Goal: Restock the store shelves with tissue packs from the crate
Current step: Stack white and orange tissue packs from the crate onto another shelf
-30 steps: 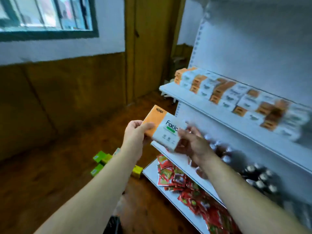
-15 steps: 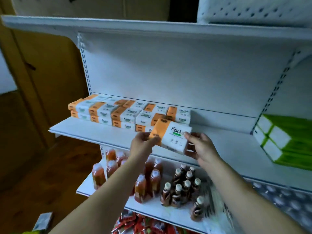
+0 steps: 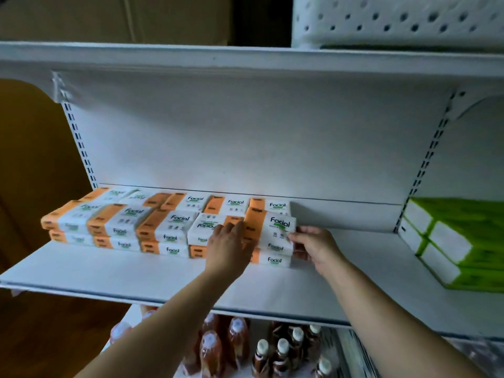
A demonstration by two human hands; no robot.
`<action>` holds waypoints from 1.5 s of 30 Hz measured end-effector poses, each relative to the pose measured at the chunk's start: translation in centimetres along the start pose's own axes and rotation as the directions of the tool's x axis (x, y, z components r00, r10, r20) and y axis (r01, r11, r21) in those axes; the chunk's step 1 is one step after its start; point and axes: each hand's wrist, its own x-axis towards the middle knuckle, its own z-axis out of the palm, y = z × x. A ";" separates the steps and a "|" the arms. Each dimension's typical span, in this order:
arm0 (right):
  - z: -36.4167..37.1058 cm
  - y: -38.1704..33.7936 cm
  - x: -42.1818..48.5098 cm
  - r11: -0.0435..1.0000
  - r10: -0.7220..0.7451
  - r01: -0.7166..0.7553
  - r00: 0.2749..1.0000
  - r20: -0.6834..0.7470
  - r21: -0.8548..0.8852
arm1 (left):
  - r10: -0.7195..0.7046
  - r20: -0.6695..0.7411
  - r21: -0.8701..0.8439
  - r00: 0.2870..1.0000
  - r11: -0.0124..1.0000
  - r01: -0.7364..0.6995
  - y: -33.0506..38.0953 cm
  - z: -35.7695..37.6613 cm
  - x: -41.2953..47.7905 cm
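An orange-and-white "Facial" tissue pack (image 3: 272, 227) sits atop the right end of the front row of stacked tissue packs (image 3: 120, 225) on the white middle shelf (image 3: 136, 274). My left hand (image 3: 227, 248) presses against the pack's orange left end, fingers curled. Touching its lower right corner are the fingertips of my right hand (image 3: 315, 245). Both hands still hold the pack between them. The crate is not in view.
Green-and-white packs (image 3: 458, 241) stand at the shelf's right end, with bare shelf between them and my hands. Bottles (image 3: 272, 350) fill the shelf below. A perforated white bin (image 3: 395, 20) sits on the top shelf overhead.
I turned from the floor side to face the shelf. Both hands carried the tissue pack up and forward, and it now rests on the stack at the row's right end.
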 end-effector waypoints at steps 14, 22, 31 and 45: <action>0.4 1.1 2.7 0.951 -0.053 0.008 0.989 -0.139 -0.309 | 0.211 0.023 0.145 0.977 0.966 -0.212 -0.7 1.8 1.7; -0.5 -1.2 -0.8 0.947 -0.259 0.215 0.951 -0.169 -0.239 | 0.178 -0.134 0.000 0.975 0.984 -0.180 -0.1 -1.4 -1.0; 10.6 1.9 -12.6 0.968 -0.174 0.237 0.873 0.455 -0.085 | -0.349 -0.284 -0.207 0.893 0.932 0.298 -6.1 -5.6 -16.3; 30.7 17.4 -38.1 0.903 0.259 0.225 0.397 0.880 -0.367 | -0.784 -0.395 -0.172 0.479 0.575 0.800 -20.9 -14.6 -48.4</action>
